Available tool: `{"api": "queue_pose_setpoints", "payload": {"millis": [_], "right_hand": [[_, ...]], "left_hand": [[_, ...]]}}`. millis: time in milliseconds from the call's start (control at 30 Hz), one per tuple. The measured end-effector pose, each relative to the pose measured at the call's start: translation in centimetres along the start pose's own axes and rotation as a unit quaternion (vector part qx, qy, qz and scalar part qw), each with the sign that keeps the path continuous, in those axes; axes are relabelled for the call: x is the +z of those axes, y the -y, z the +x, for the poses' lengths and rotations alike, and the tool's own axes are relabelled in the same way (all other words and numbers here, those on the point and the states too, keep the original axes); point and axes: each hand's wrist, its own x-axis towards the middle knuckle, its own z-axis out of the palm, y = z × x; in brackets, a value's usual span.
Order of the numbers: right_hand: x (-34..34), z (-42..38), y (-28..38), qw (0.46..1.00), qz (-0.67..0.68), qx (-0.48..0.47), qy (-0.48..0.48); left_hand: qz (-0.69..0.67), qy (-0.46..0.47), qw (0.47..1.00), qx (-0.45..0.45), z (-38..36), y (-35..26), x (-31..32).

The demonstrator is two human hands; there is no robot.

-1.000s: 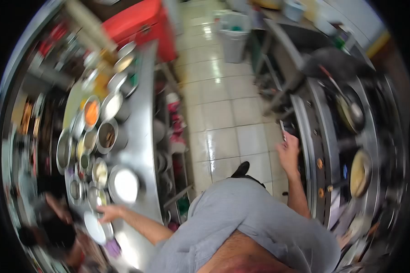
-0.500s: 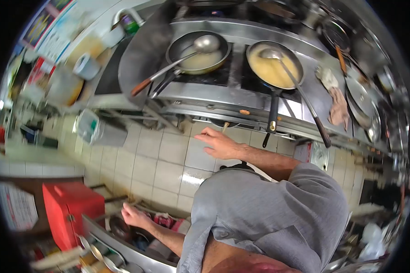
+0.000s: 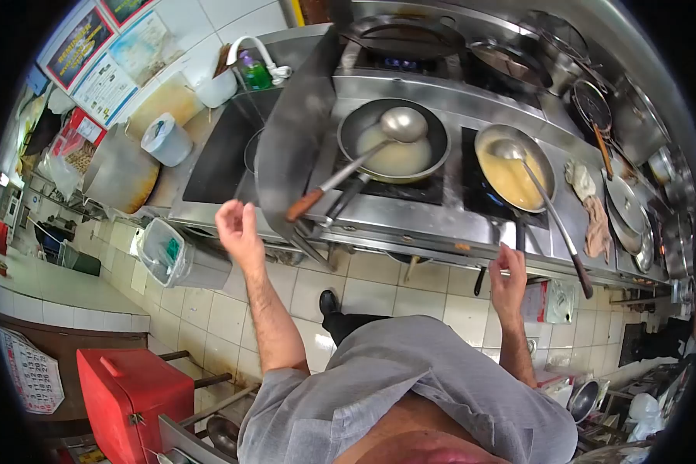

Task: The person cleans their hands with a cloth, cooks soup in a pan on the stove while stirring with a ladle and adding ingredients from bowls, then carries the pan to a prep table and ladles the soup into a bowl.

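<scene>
My left hand is raised at the stove's left front corner, empty, its fingers loosely bent and thumb apart. Over the stove's front edge, my right hand has its fingers bent round the end of the right pan's black handle; the grip is partly hidden. That pan holds yellowish liquid and a ladle with its handle over the front edge. The left pan contains pale, cloudy liquid. Across it rests a ladle with a brown wooden handle.
A dark curved panel stands left of the pans. Cloths and metal lids lie at the right. A lined bin stands below the counter at left, with a red box at lower left. More pans occupy the back burners.
The view has shifted, and the stove appears lower and farther right. My left hand has risen from the lower left to the stove's front. My right hand has moved right to the pan handle.
</scene>
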Motion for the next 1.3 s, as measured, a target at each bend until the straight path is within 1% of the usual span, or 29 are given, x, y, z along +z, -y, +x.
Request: {"api": "queue_pose_setpoints", "payload": {"millis": [33, 100, 133, 167, 200, 233, 300, 333, 367, 433, 500, 567, 600, 633, 700, 767, 833, 900, 933, 1000, 1033, 1067, 1100, 1133, 1167, 1200, 1233, 1267, 1300], "right_hand": [[2.1, 0.0, 0.9, 0.999, -0.019, -0.029, 0.013], [6.9, 0.2, 3.6, 0.999, -0.007, -0.037, 0.038], [9.3, 0.4, 5.0, 0.999, -0.007, -0.034, 0.038], [11.6, 0.6, 6.2, 0.997, -0.001, -0.042, 0.072], [13.6, 0.6, 7.5, 0.993, 0.004, -0.046, 0.108], [15.3, 0.3, 8.8, 0.993, -0.001, -0.036, 0.114], [18.1, 0.4, 10.8, 0.96, 0.018, -0.006, 0.278], [19.3, 0.3, 11.3, 0.941, 0.033, 0.051, 0.333], [20.3, 0.1, 11.5, 0.942, 0.029, 0.057, 0.329], [21.7, -0.7, 10.9, 0.895, -0.073, 0.142, 0.417], [22.5, -2.5, 9.1, 0.895, -0.108, 0.165, 0.401], [22.9, -4.7, 6.3, 0.9, -0.087, 0.26, 0.338], [23.2, -6.6, 4.0, 0.906, -0.072, 0.282, 0.308], [23.3, -7.9, 2.8, 0.9, -0.055, 0.328, 0.283], [23.4, -11.4, -0.6, 0.892, -0.038, 0.386, 0.232], [23.3, -15.3, -2.7, 0.843, 0.025, 0.514, 0.154], [22.4, -19.6, -3.2, 0.803, 0.03, 0.587, 0.098], [21.8, -23.3, -1.9, 0.747, 0.03, 0.664, 0.015], [21.9, -25.4, -1.1, 0.724, 0.041, 0.688, -0.04], [22.7, -29.1, 1.1, 0.672, 0.057, 0.722, -0.154], [23.6, -30.9, 2.4, 0.641, 0.06, 0.735, -0.214], [25.0, -32.6, 4.1, 0.61, 0.088, 0.736, -0.28], [27.1, -33.7, 6.5, 0.588, 0.092, 0.741, -0.31], [29.3, -34.6, 8.4, 0.572, 0.086, 0.754, -0.312], [31.5, -35.4, 10.1, 0.556, 0.081, 0.765, -0.314], [33.8, -36.0, 11.8, 0.558, 0.079, 0.78, -0.274], [36.2, -36.8, 13.4, 0.57, 0.075, 0.786, -0.228], [38.0, -36.9, 15.0, 0.565, 0.082, 0.798, -0.192], [39.5, -36.1, 17.0, 0.56, 0.09, 0.809, -0.154]], "left_hand": [[-0.015, 0.008, 1.0, -0.007, 1.9, 1.4, -0.3], [-0.048, 0.015, 0.998, -0.043, 5.7, 3.4, -1.2], [-0.059, 0.033, 0.996, -0.051, 7.7, 4.8, -2.0], [-0.058, 0.036, 0.996, -0.055, 9.9, 6.2, -2.9], [-0.04, 0.06, 0.994, -0.082, 12.0, 7.6, -4.0], [-0.021, 0.085, 0.99, -0.112, 13.8, 8.8, -5.1], [-0.006, 0.089, 0.988, -0.125, 17.8, 11.2, -6.3], [0.006, 0.107, 0.985, -0.136, 20.0, 12.8, -6.9], [0.019, 0.128, 0.98, -0.148, 22.1, 14.3, -7.1], [0.058, 0.148, 0.972, -0.175, 25.6, 15.2, -5.9], [0.077, 0.211, 0.961, -0.164, 28.7, 17.0, -4.2], [0.079, 0.261, 0.946, -0.174, 31.4, 18.7, -1.9], [0.097, 0.279, 0.94, -0.169, 32.6, 19.4, -0.6], [0.114, 0.296, 0.935, -0.162, 33.4, 20.0, 0.7], [0.12, 0.317, 0.927, -0.162, 35.2, 21.3, 3.1], [0.086, 0.324, 0.913, -0.234, 36.4, 22.5, 5.6], [0.042, 0.342, 0.899, -0.269, 38.1, 25.0, 7.7], [-0.038, 0.327, 0.885, -0.329, 39.7, 27.3, 10.0], [-0.078, 0.317, 0.882, -0.341, 40.5, 28.4, 11.0], [-0.164, 0.261, 0.873, -0.377, 42.3, 32.3, 13.3], [-0.215, 0.229, 0.852, -0.419, 43.0, 34.2, 14.5], [-0.234, 0.204, 0.839, -0.448, 43.1, 34.9, 15.6], [-0.296, 0.219, 0.817, -0.444, 43.2, 36.9, 16.5], [-0.353, 0.256, 0.785, -0.44, 43.7, 39.7, 17.3], [-0.329, 0.197, 0.805, -0.452, 42.5, 38.7, 18.0], [-0.291, 0.201, 0.814, -0.462, 42.1, 39.9, 18.9], [-0.272, 0.212, 0.818, -0.46, 41.4, 41.9, 19.6], [-0.262, 0.218, 0.816, -0.467, 40.5, 43.2, 20.4], [-0.206, 0.241, 0.824, -0.47, 40.3, 46.6, 21.7]]}}
